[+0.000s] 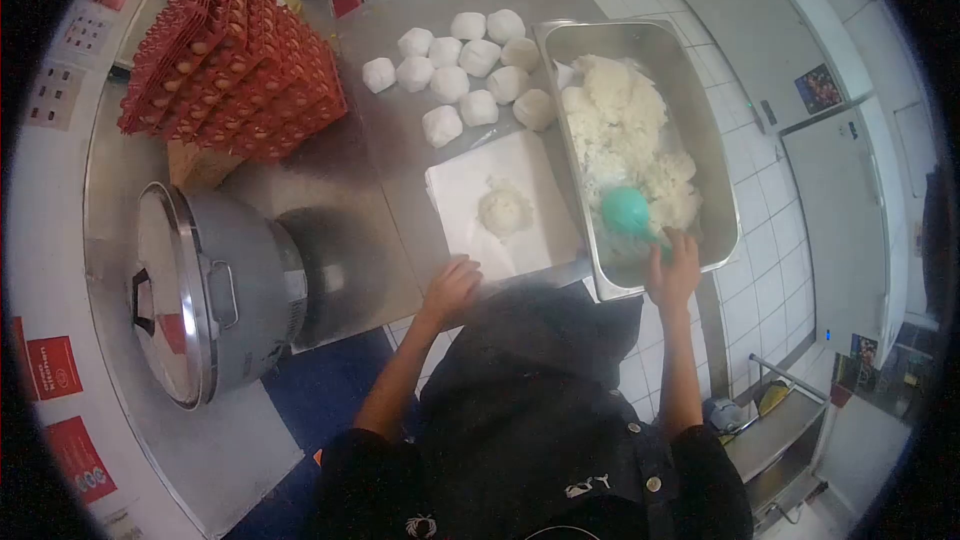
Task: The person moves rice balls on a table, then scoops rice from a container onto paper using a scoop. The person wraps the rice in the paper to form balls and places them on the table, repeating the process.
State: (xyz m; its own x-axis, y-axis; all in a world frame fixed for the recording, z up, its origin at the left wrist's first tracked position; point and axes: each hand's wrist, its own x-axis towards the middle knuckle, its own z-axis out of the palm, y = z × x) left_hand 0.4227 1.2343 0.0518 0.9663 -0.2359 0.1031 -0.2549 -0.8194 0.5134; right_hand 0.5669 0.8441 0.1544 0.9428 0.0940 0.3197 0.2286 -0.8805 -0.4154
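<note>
A mound of rice [505, 211] sits on a stack of white paper sheets [462, 202]. My left hand [452, 288] is at the near left corner of the stack, fingers apart and holding nothing that I can see. On the right, my right hand [674, 268] grips the handle of a green rice scoop [625, 210], whose rounded side faces up. The scoop rests in a deep steel pan [710, 135] partly filled with cooked white rice [615, 105]. Several paper-wrapped balls [449, 84] are grouped beyond the sheets.
Stacked red egg trays [245, 60] with eggs stand at the back left of the steel table [390, 10]. Nearer, a large lidded rice cooker [225, 285] takes up the left side. White chest freezers [850, 210] line the right, past the tiled floor.
</note>
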